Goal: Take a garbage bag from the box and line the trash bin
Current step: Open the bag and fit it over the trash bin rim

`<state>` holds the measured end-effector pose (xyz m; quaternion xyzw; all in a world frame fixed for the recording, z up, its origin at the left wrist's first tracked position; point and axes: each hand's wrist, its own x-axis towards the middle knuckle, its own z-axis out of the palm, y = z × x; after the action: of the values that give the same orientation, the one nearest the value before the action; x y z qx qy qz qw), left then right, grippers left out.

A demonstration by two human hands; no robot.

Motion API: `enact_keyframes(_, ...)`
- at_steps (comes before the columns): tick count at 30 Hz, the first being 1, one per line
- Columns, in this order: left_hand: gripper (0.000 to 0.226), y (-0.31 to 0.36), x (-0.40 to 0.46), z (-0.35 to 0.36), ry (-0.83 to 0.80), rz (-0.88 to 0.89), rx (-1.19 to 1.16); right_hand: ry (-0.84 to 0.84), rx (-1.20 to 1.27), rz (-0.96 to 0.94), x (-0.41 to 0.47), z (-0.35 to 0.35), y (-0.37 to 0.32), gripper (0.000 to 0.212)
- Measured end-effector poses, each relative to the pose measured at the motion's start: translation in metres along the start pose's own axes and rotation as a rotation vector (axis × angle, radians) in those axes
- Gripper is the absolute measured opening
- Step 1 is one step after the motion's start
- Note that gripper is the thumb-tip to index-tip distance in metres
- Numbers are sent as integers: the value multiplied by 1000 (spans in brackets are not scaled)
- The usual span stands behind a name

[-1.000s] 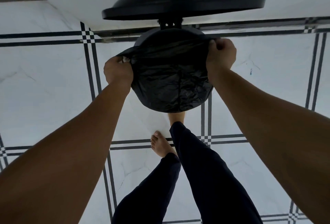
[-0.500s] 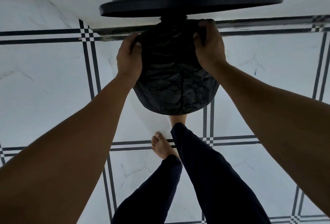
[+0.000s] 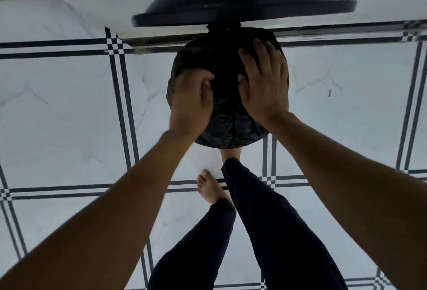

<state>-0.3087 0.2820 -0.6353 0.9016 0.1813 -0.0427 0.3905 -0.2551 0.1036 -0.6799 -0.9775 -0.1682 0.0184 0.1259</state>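
both hands have left the far rim and come in over the bin mouth since the earlier frame; camera view also shifted slightly.

left hand (image 3: pixel 190 102), centre of frame: fingers (image 3: pixel 204 82) curled, knuckles up, pressing into the black garbage bag (image 3: pixel 227 123). cannot tell whether film is pinched or only pushed.

right hand (image 3: pixel 263 82), just right of centre: fingers (image 3: pixel 260 56) spread flat, palm down on the bag, grasping nothing.

bag sits in the pedal bin (image 3: pixel 283 58), folded over the rim all round as far as visible; lid (image 3: pixel 240 5) stands raised at top of frame. right foot hidden under the bin, probably on the pedal.

judgement: step in hand is seating the liner. push down and outward slowly so trapped air escapes; keep one palm near the rim so the cuff does not slip in; avoid nails tearing the thin film.
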Motion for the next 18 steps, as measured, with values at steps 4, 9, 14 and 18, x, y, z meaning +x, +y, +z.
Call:
enact_keyframes(4,32,-7,-16,47,-358,83,330,-212,-146,10,-13,17,17,59)
enact_keyframes(9,108,-33,-1,59,-728,-126,795,-236,-231,8,-12,29,24,64)
enact_keyframes(14,86,-23,11,59,-806,-132,923,-222,-230,7,-13,28,24,65)
enact_keyframes(18,28,-4,7,58,-491,35,704,-207,-212,20,-12,28,22,61)
